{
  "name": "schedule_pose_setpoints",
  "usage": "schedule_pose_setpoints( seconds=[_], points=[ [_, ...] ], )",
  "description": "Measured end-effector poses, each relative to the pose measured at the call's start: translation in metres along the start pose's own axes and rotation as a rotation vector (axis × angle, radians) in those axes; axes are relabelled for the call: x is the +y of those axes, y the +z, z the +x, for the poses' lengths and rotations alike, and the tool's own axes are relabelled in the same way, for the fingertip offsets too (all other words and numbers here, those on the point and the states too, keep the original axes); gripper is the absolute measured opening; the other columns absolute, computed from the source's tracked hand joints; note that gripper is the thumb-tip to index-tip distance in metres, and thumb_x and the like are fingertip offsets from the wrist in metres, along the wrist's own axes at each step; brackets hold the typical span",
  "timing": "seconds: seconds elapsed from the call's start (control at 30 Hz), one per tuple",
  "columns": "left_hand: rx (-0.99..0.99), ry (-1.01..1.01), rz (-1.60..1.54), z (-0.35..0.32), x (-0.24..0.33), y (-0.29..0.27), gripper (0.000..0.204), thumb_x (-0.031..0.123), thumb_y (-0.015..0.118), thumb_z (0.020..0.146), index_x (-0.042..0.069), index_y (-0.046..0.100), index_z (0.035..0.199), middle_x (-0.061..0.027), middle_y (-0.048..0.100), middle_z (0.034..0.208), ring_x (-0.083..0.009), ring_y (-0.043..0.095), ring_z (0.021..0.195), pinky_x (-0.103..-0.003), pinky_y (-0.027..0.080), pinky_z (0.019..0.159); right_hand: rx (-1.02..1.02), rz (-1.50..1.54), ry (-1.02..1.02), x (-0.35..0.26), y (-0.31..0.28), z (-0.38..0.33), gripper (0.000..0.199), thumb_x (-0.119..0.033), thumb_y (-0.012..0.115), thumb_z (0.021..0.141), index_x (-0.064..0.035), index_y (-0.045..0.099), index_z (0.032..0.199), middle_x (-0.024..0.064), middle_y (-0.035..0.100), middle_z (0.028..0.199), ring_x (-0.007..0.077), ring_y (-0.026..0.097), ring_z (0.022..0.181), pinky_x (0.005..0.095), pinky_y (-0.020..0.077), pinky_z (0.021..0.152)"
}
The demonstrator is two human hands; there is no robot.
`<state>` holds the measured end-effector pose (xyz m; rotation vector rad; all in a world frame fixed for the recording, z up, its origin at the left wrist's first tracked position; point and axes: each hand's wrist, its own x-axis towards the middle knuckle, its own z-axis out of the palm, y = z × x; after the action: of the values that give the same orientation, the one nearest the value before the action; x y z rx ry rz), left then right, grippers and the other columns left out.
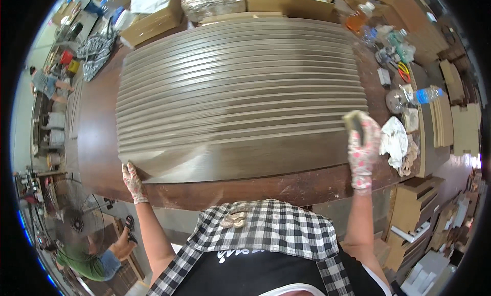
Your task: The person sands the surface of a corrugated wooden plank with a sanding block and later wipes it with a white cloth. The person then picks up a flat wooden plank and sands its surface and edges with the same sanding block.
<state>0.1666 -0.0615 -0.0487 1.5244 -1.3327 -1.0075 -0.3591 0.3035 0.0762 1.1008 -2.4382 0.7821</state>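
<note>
Seeing bright, even daylight, strongest from my left. Soft sheen on stacked boards [240, 91], faint shadow under nearest board edge. Heavy fisheye bend: table edge [286, 186] curves, black vignette in corners. Centre sharp; rim clutter smeared, white rag [394, 140] slightly blown out.

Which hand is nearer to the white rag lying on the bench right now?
Right. The right hand, gloved and gripping a sanding block, sits just left of the white rag. The left hand rests at the near-left corner of the stacked boards, far across.
</note>
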Motion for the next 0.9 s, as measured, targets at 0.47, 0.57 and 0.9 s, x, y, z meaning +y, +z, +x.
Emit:
schedule_pose_setpoints(
  seconds=[0.47, 0.57, 0.9],
  points=[
    [0.478, 0.298, 0.481, 0.047, -0.049, -0.053, 0.054, 0.035, 0.034, 0.102, -0.005, 0.039, 0.137, -0.0134, 0.048, 0.137, -0.0232, 0.049, 0.118, -0.034, 0.040, 0.101, 0.212, -0.204, 0.518, 0.220, -0.046, 0.015, 0.043, -0.019, 0.063, 0.083, -0.0053, 0.056, 0.123, 0.0189, 0.058, 0.120, 0.0329, 0.053, 0.113, 0.0417, 0.0398, 0.098],
    [0.473, 0.073, 0.310, 0.018, -0.002, -0.009, 0.053, 0.033, 0.026, 0.103, -0.004, 0.036, 0.140, -0.0159, 0.041, 0.143, -0.0262, 0.044, 0.128, -0.031, 0.034, 0.107, 0.260, -0.318, 0.553, 0.262, -0.066, 0.026, 0.045, -0.022, 0.061, 0.085, -0.0056, 0.054, 0.127, 0.0184, 0.057, 0.122, 0.0328, 0.051, 0.117, 0.0430, 0.0377, 0.101],
    [0.499, 0.184, 0.495, 0.031, -0.021, -0.038, 0.054, 0.036, 0.028, 0.102, 0.000, 0.036, 0.141, -0.0172, 0.050, 0.135, -0.0273, 0.053, 0.116, -0.036, 0.043, 0.098, 0.181, -0.451, 0.503, 0.288, -0.052, 0.034, 0.056, -0.036, 0.058, 0.088, -0.0094, 0.045, 0.136, 0.0158, 0.048, 0.135, 0.0314, 0.040, 0.129, 0.0426, 0.0272, 0.109]
  ],
)
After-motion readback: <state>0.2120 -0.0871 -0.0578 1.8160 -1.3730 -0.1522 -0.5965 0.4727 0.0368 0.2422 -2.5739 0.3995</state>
